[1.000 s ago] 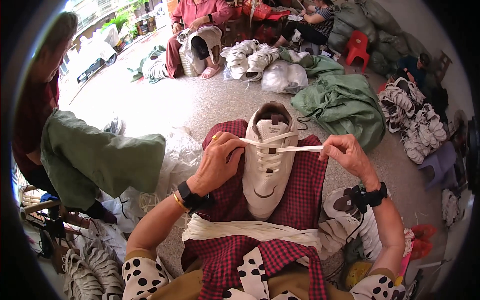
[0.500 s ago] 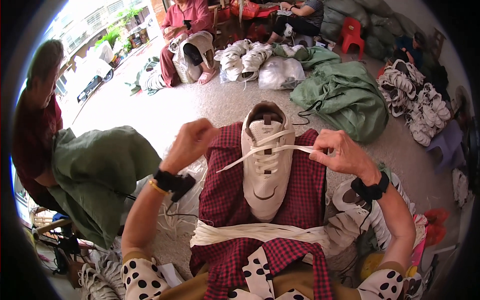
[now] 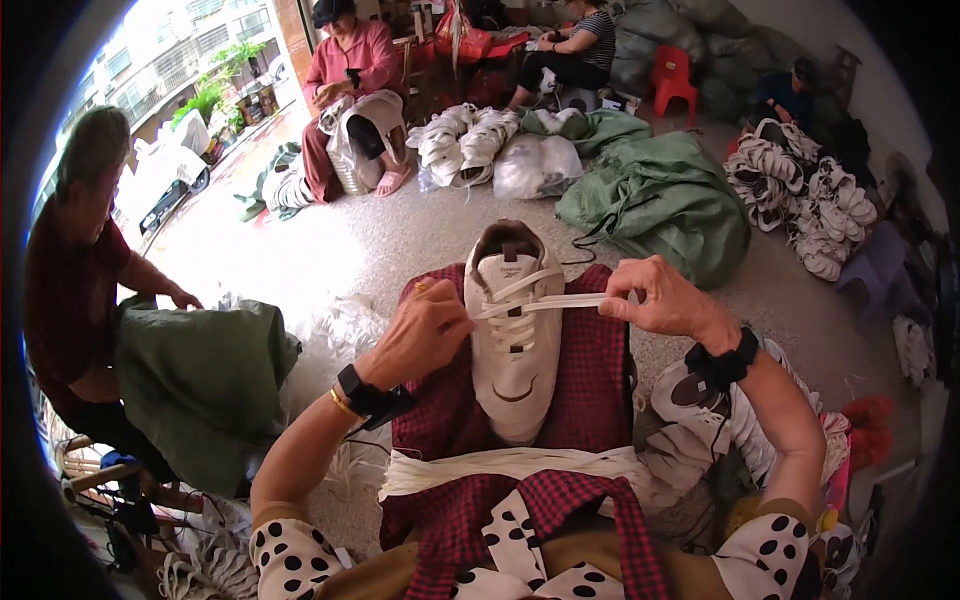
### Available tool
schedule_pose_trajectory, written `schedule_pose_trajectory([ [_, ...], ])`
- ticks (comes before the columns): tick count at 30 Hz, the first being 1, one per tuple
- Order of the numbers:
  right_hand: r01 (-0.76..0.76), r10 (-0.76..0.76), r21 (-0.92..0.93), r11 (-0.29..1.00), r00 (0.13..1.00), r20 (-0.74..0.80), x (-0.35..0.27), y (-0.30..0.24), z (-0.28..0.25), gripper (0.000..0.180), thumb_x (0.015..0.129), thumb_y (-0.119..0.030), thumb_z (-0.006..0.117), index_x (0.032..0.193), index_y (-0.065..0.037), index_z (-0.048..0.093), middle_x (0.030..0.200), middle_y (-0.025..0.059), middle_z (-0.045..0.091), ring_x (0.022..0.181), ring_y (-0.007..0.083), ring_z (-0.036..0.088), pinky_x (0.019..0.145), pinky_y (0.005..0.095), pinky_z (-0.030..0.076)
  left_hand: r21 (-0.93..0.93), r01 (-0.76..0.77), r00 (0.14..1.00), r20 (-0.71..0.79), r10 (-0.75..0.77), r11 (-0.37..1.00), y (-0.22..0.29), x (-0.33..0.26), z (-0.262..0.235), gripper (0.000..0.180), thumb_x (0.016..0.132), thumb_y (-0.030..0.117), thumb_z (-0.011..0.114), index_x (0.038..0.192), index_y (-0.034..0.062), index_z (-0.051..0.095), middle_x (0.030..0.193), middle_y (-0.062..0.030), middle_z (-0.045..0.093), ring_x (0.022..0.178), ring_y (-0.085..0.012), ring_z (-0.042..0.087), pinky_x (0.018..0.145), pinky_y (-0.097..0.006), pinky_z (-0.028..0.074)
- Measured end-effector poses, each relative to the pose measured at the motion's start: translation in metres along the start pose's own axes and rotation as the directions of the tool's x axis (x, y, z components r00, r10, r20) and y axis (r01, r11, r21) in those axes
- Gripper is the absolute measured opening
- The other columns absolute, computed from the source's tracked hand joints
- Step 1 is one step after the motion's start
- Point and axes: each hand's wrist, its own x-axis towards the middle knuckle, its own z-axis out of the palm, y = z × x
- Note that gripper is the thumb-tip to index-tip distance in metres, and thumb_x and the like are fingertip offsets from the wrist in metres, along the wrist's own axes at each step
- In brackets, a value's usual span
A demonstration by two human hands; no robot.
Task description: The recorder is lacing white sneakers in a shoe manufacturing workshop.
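A cream sneaker rests on the red-and-black checked cloth over my lap, its toe toward me and its heel away. A flat white shoelace runs through its eyelets. To the right of the shoe, my right hand pinches one stretch of lace, pulled out level. My left hand is closed at the shoe's left edge, thumb and fingers on the lace's other end. Across my lap, nearer to me, lies a bundle of loose white laces.
Several sneakers lie by my right side. Beyond are a green sack, piles of pale shoes and a red stool. At the left a person handles another green sack. Other people sit farther back.
My left hand has come down and right to the lace end, which hung free before. My right hand still holds its lace. The person at left has lowered the green sack, an arm now showing.
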Motion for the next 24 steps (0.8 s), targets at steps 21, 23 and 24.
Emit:
schedule_pose_trajectory([
  [21, 0.134, -0.128, 0.030, 0.991, 0.980, -0.152, 0.032, 0.002, 0.035, 0.028, 0.079, -0.024, 0.076, 0.092, -0.002, 0.064, 0.077, 0.0141, 0.069, 0.074, 0.0300, 0.070, 0.070, 0.0398, 0.053, -0.322, 0.352, 0.935, 0.077, -0.346, 0.879, 0.002, 0.061, -0.005, 0.031, 0.098, 0.026, 0.057, 0.097, -0.0034, 0.067, 0.097, -0.0085, 0.072, 0.084, -0.0115, 0.063, 0.073, -0.026, 0.051],
  [23, 0.056, -0.056, -0.019, 0.998, 0.997, -0.046, 0.031, 0.005, 0.035, 0.030, 0.077, -0.022, 0.076, 0.097, -0.004, 0.065, 0.077, 0.0130, 0.069, 0.075, 0.0295, 0.071, 0.071, 0.0396, 0.054, -0.236, 0.386, 0.922, 0.128, -0.366, 0.892, -0.006, 0.062, -0.007, 0.033, 0.100, 0.027, 0.053, 0.097, -0.0037, 0.064, 0.098, -0.0094, 0.072, 0.088, -0.0127, 0.065, 0.073, -0.026, 0.052],
  [24, 0.018, -0.018, -0.026, 1.000, 1.000, 0.006, 0.032, 0.005, 0.035, 0.029, 0.077, -0.022, 0.076, 0.097, -0.004, 0.066, 0.076, 0.0118, 0.068, 0.074, 0.0287, 0.070, 0.070, 0.0394, 0.054, -0.475, 0.359, 0.921, 0.038, -0.389, 0.804, -0.015, 0.056, -0.002, 0.030, 0.102, 0.025, 0.050, 0.095, -0.0025, 0.062, 0.098, -0.0098, 0.073, 0.088, -0.0141, 0.067, 0.071, -0.026, 0.052],
])
